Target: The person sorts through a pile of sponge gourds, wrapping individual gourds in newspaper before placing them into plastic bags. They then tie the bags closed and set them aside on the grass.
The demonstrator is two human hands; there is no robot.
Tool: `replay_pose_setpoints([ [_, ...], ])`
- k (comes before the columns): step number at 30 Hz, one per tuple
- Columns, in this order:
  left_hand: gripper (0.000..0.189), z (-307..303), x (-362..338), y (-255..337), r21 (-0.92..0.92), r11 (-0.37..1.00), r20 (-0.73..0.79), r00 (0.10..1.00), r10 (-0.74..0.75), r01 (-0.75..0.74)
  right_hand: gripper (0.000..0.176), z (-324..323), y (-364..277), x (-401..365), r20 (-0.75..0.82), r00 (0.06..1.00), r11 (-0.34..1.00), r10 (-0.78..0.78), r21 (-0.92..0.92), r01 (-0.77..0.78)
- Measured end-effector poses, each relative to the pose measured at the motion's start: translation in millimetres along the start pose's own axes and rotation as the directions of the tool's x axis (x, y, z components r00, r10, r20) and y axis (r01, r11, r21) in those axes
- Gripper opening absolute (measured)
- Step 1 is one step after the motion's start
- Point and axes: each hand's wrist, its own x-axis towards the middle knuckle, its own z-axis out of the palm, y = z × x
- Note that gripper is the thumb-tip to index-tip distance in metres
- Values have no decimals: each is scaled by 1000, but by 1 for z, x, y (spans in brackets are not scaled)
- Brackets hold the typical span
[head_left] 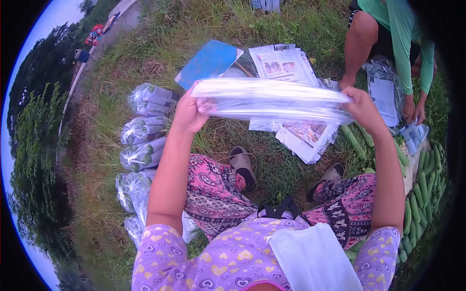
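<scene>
A clear plastic bag [276,99] is stretched sideways between my two hands, above the grass and in front of my body. My left hand [191,110] is closed on its left end, and my right hand [361,109] pinches the right end. The plastic is long, shiny and see-through, with folds along its length; I see nothing inside it. Beneath and behind it lie printed newspaper sheets [306,138], partly covered by the plastic.
Bagged green vegetables [143,128] line the grass at left. A blue board [211,60] lies beyond my left hand. Long green cucumbers [420,194] are heaped at right. A co-worker in green sleeves [403,43] crouches at upper right, both hands at a plastic-wrapped bundle [415,136].
</scene>
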Motion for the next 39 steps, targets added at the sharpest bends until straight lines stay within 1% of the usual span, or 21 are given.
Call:
replay_pose_setpoints([
  [2,37,18,-19,4,361,931,269,949,-165,59,11,-17,11,11,-206,964,895,168,442,-61],
  [4,41,14,-10,-5,737,644,200,845,-496,203,12,-14,-1,6,-312,925,535,218,830,154],
  [5,35,22,-6,-4,835,488,37,860,-509,253,13,-9,-18,-2,-274,947,537,166,831,146],
  [7,32,-9,15,-16,503,839,-74,978,-197,207,17,4,-40,-23,-192,978,535,81,836,120],
  [10,27,-4,16,-4,-45,997,-95,994,58,-62,16,-10,-13,-22,296,950,971,-105,237,34],
  [12,25,11,-3,-5,-241,970,81,995,56,-35,12,-10,21,1,102,994,984,32,174,-50],
  [14,24,30,-14,-5,220,975,77,997,-31,13,13,-16,34,19,-129,970,917,205,373,-144],
  [16,28,20,-8,-8,790,612,118,971,-208,35,20,-18,31,21,-210,960,542,186,837,78],
  [18,19,4,12,-22,793,599,-114,993,-32,111,32,-7,5,-1,-122,991,464,-51,876,132],
  [20,11,-33,31,-31,748,651,-294,943,154,127,35,6,-24,-26,164,956,656,-241,754,36],
  [21,12,-41,32,-28,479,872,-395,912,112,100,36,8,-32,-31,309,900,742,-309,670,24],
  [22,14,-34,27,-25,355,932,-344,937,63,68,35,6,-17,-23,335,924,881,-187,473,7],
  [24,21,3,7,-20,78,997,-210,978,-9,25,32,0,35,12,284,957,998,63,4,-67],
  [26,29,47,-20,-16,74,997,188,981,-45,32,17,0,53,30,-74,938,915,339,-206,-347],
  [29,33,70,-34,-26,547,836,158,987,-41,-53,18,-7,102,43,-297,900,947,320,126,-295],
  [31,30,37,-19,-36,869,479,70,990,126,-122,20,-15,92,40,-179,926,592,333,804,-58],
  [32,29,19,-11,-38,979,199,-1,971,237,-48,24,-24,74,36,-178,963,466,203,882,64],
  [33,30,-8,2,-43,987,159,-58,973,223,22,29,-20,19,10,-189,978,346,88,927,148],
  [35,20,-29,20,-36,639,741,-271,962,-35,207,34,-14,-55,-44,-1,953,432,-303,892,138],
  [38,24,-40,30,-34,89,994,-299,954,-40,70,27,-4,-64,-65,199,726,466,-658,865,186],
  [39,28,-41,27,-33,20,999,-249,968,-41,47,16,-20,-39,-51,222,818,684,-530,683,258],
])
